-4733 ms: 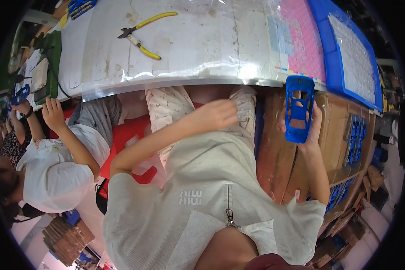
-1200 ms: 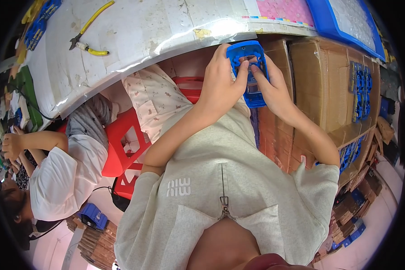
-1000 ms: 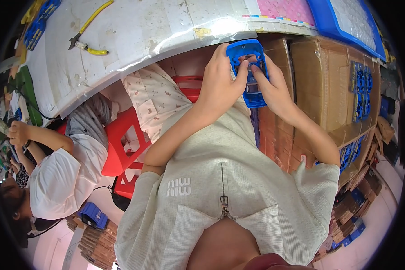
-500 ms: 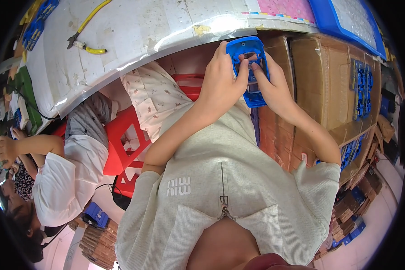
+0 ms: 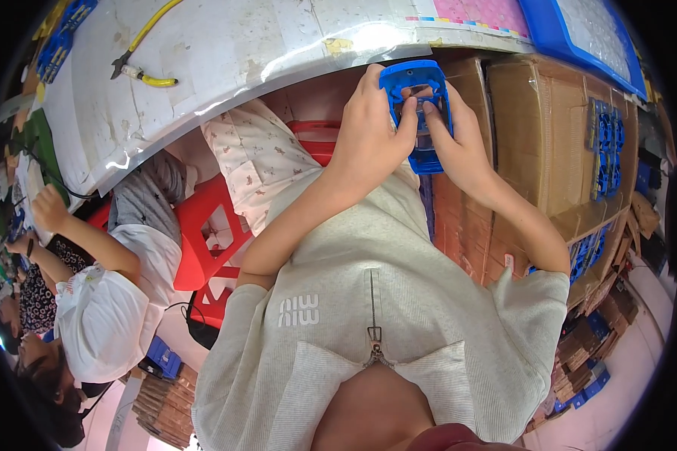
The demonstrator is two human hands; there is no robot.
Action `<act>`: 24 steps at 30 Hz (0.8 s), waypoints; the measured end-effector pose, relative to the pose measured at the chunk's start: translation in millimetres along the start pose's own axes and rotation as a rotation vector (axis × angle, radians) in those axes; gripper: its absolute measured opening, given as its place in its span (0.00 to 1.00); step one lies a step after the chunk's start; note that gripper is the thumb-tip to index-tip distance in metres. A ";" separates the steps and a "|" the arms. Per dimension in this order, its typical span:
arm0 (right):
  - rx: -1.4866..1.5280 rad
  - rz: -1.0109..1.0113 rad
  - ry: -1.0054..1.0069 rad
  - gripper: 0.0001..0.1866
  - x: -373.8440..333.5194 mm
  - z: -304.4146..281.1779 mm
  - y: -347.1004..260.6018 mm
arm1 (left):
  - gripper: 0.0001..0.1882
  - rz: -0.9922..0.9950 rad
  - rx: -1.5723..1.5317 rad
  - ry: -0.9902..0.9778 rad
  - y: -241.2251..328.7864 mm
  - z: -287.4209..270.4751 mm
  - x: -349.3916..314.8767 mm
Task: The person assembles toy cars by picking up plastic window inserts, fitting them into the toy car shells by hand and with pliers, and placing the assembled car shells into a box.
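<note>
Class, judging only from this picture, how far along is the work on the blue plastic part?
Done: the blue plastic part is off the table and held up. In hand: left hand and right hand grip it, thumbs pressing its middle. Left: similar blue parts wait on the cardboard box.

Brown cardboard boxes (image 5: 549, 135) stand stacked at the person's right, beside the table edge, with more cartons (image 5: 587, 346) further down by the floor. A pink printed sheet (image 5: 489, 13) lies on the table top near its edge.
</note>
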State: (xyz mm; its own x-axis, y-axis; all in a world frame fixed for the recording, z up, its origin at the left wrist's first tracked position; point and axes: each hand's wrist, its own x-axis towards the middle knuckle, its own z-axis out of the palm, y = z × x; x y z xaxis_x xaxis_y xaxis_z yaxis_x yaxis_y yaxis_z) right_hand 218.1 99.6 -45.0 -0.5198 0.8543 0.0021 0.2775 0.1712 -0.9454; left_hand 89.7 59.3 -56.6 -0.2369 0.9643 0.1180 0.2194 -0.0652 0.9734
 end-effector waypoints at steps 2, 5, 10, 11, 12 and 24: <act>0.025 0.058 -0.018 0.04 -0.1 -0.1 0.3 | 0.14 -0.043 -0.027 -0.037 -0.1 -1.2 0.4; -0.008 0.062 -0.018 0.04 -0.9 -2.1 5.8 | 0.14 -0.053 0.002 -0.020 2.6 -0.5 1.0; -0.008 0.074 -0.009 0.04 -1.2 -1.4 4.1 | 0.14 -0.095 -0.019 -0.022 -1.2 3.0 -1.0; 0.003 0.062 0.002 0.04 -1.1 -0.9 3.5 | 0.14 -0.101 -0.024 -0.009 -1.3 3.3 -1.6; 0.002 0.062 0.002 0.04 -0.7 -1.2 2.6 | 0.14 -0.101 -0.024 -0.009 -0.4 3.0 -1.4; 0.237 0.141 -0.065 0.08 -2.7 1.1 -4.5 | 0.11 -0.076 -0.182 -0.011 3.4 -8.9 2.0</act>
State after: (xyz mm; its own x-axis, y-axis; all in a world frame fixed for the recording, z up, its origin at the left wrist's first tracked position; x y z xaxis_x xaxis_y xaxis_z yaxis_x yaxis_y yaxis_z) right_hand 217.3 96.0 -41.0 -0.5420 0.8271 -0.1485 0.1581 -0.0732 -0.9847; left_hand 81.6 58.8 -51.3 -0.2353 0.9710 0.0412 0.0263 -0.0360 0.9990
